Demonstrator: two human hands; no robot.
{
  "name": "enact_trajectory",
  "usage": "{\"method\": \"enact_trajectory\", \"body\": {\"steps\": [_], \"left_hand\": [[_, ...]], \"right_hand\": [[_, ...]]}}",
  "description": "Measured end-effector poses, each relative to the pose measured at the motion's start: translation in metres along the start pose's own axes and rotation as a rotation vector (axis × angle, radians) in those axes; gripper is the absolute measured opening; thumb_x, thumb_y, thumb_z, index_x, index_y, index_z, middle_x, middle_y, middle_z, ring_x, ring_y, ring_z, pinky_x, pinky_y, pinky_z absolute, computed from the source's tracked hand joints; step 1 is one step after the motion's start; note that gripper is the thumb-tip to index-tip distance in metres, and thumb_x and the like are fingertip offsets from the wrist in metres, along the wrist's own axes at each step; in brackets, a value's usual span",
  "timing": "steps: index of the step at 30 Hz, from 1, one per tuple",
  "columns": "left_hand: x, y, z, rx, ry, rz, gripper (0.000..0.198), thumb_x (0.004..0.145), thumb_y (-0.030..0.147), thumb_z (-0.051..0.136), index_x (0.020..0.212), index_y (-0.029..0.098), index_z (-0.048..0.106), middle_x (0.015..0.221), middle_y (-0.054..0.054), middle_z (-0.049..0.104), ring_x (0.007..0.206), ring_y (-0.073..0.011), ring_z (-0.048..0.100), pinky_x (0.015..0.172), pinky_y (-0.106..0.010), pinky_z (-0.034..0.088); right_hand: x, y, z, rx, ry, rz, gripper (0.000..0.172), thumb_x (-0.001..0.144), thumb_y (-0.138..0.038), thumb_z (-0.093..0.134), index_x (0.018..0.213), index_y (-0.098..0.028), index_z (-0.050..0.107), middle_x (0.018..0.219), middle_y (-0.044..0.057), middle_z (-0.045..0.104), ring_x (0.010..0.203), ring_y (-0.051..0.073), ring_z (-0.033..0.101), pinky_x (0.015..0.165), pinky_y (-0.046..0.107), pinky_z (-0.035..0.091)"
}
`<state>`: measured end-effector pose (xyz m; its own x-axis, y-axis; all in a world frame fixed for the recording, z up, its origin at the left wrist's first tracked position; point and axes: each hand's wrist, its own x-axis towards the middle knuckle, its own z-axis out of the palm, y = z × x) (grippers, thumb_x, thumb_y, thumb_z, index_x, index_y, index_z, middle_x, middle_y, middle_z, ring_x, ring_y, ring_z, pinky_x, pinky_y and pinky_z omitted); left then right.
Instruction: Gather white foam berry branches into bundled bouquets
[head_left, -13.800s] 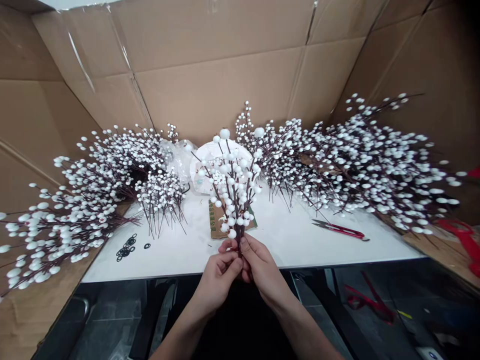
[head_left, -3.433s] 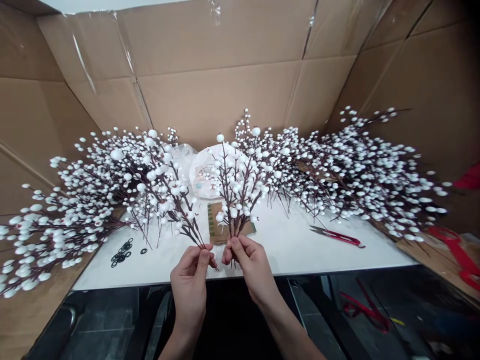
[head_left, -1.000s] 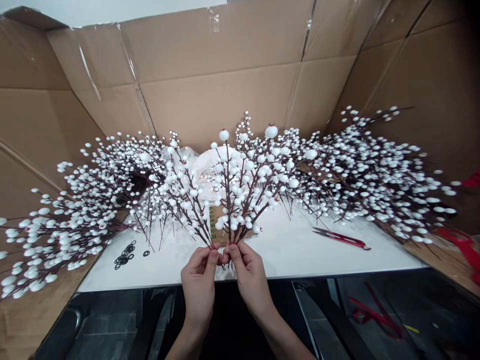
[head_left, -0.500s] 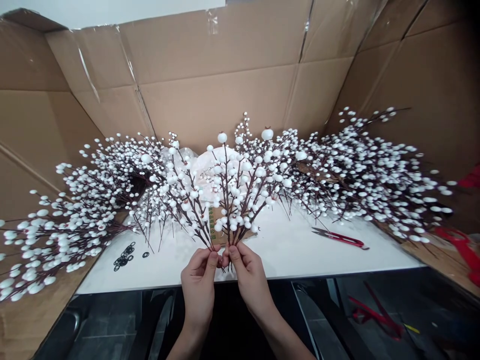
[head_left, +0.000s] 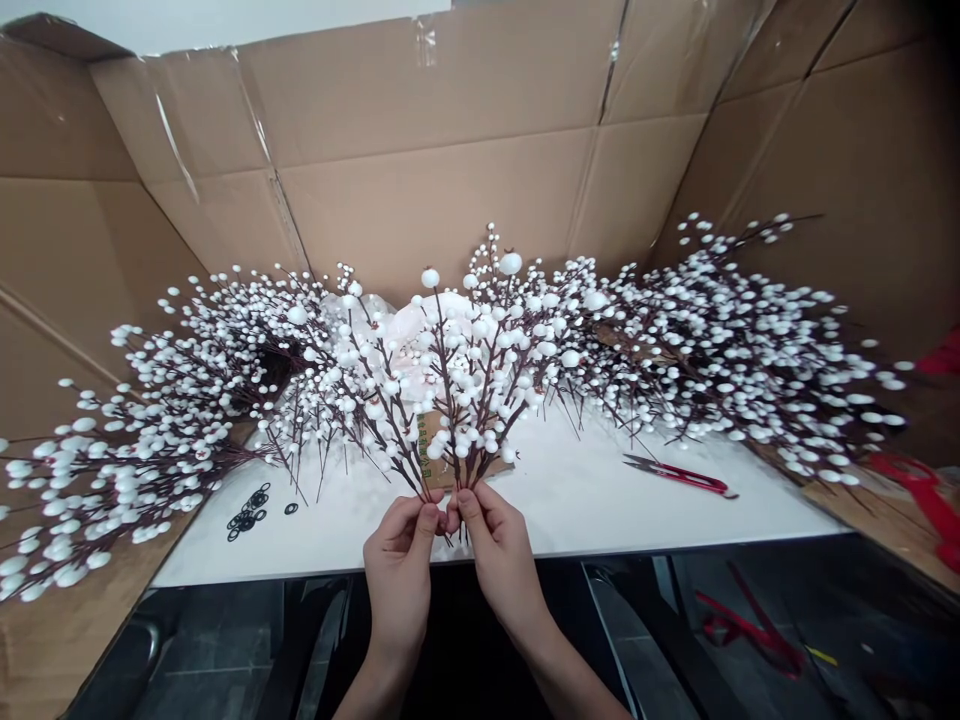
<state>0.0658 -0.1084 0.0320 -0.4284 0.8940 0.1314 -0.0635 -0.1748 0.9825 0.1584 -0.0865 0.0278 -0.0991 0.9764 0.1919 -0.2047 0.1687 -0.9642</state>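
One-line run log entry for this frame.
left hand: pinching white-berry dark-stemmed sprig | right hand: pinching second white-berry sprig | stem ends side by side, white tabletop edge

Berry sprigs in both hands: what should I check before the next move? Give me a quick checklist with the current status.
1. Grip, left: the left hand pinches the left sprig by its stem: ok.
2. Grip, right: the right hand pinches the right bunch by its stems: ok.
3. Stem ends level with each other: cannot tell, the hands hide them.
4. Twigs of sprig and bunch free of each other: cannot tell, they overlap in the view.
5. Supplies: black rings lie loose on the white tabletop, left of the hands: ok.
6. Blades: red-handled snips lie to the right, apart from both hands: ok.
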Motion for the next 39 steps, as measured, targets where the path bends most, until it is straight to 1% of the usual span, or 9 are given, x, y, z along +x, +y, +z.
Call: {"method": "enact_trajectory", "body": {"steps": [4,9,17,24,27,30,35,39], "left_hand": [[-0.0009,0.0012,-0.0002,0.000,-0.013,0.008,0.012,0.076,0.031,0.064,0.071,0.022,0.071,0.074,-0.005,0.066,0.072,-0.0204,0.060,0.068,-0.029,0.052],[-0.0012,0.0012,-0.0007,0.020,-0.039,0.023,0.013,0.078,0.033,0.061,0.074,0.024,0.070,0.074,-0.004,0.065,0.077,-0.0213,0.060,0.069,-0.029,0.051],[-0.0007,0.0019,-0.0001,0.020,-0.036,0.025,0.014,0.078,0.034,0.062,0.070,0.025,0.069,0.073,-0.002,0.065,0.076,-0.0202,0.061,0.069,-0.027,0.050],[-0.0005,0.0031,0.0001,0.008,-0.029,0.041,0.015,0.076,0.035,0.063,0.070,0.022,0.069,0.071,-0.002,0.065,0.071,-0.0190,0.061,0.067,-0.027,0.051],[-0.0001,0.0020,0.0006,0.000,-0.038,0.042,0.015,0.077,0.034,0.063,0.069,0.022,0.069,0.071,-0.002,0.064,0.071,-0.0185,0.060,0.067,-0.026,0.051],[-0.0002,0.0017,0.0007,0.007,-0.049,0.035,0.013,0.078,0.033,0.062,0.071,0.023,0.068,0.072,-0.002,0.063,0.074,-0.0186,0.060,0.068,-0.026,0.050],[-0.0007,0.0026,0.0004,0.057,-0.045,0.026,0.017,0.078,0.035,0.061,0.066,0.024,0.065,0.075,-0.003,0.064,0.076,-0.0206,0.060,0.069,-0.028,0.050],[0.0000,0.0008,-0.0005,0.051,-0.060,0.007,0.013,0.079,0.034,0.060,0.073,0.025,0.066,0.075,-0.002,0.064,0.074,-0.0192,0.059,0.071,-0.028,0.050]], "right_hand": [[-0.0002,0.0000,0.0001,0.009,0.002,0.014,0.030,0.089,-0.038,0.045,0.065,-0.023,0.052,0.062,0.000,0.053,0.062,0.018,0.051,0.062,0.030,0.039],[0.0000,0.0007,-0.0002,-0.009,0.001,-0.004,0.031,0.089,-0.039,0.045,0.065,-0.021,0.051,0.062,0.000,0.054,0.063,0.017,0.051,0.063,0.030,0.040],[0.0003,-0.0005,0.0002,-0.014,0.000,-0.007,0.031,0.090,-0.039,0.044,0.065,-0.021,0.050,0.062,0.000,0.053,0.063,0.017,0.051,0.063,0.029,0.040],[0.0001,-0.0039,0.0000,0.008,-0.001,0.001,0.029,0.089,-0.039,0.045,0.065,-0.025,0.053,0.063,0.002,0.054,0.064,0.020,0.052,0.064,0.033,0.040],[0.0005,-0.0035,-0.0002,-0.003,0.007,-0.005,0.030,0.089,-0.039,0.046,0.065,-0.023,0.053,0.062,0.002,0.054,0.063,0.019,0.052,0.063,0.032,0.040],[0.0008,-0.0021,-0.0007,-0.011,0.005,-0.007,0.030,0.090,-0.039,0.045,0.066,-0.021,0.052,0.062,0.000,0.054,0.063,0.017,0.051,0.062,0.030,0.040],[0.0007,-0.0004,-0.0008,-0.018,0.004,-0.017,0.030,0.090,-0.037,0.045,0.068,-0.019,0.052,0.063,0.000,0.053,0.062,0.015,0.050,0.062,0.027,0.040],[-0.0008,-0.0015,0.0010,-0.006,0.046,-0.005,0.030,0.089,-0.038,0.044,0.066,-0.021,0.050,0.063,-0.001,0.053,0.063,0.016,0.051,0.063,0.028,0.041]]}}
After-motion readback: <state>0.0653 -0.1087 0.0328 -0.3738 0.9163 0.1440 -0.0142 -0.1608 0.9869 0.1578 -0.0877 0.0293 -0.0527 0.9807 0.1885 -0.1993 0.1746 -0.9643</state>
